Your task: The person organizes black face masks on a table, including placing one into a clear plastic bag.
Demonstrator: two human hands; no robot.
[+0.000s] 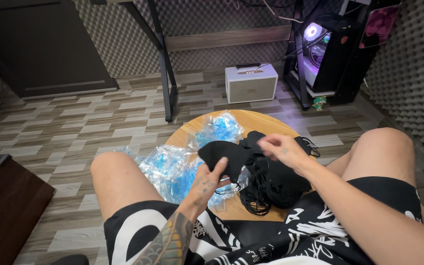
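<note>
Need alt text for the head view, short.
Seated person's left hand holds a black face mask over a round wooden table; the right hand hovers above a black mask pile. Clear blue-tinted plastic wrappers lie left.

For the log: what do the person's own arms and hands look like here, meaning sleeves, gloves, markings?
Both arms are bare, with no sleeves or gloves in view. The left forearm carries a dense multicoloured tattoo running up to the wrist, with more ink on the back of the left hand. The right hand shows a small dark mark on its back; the right forearm looks unmarked. No watch or ring can be made out.
</note>
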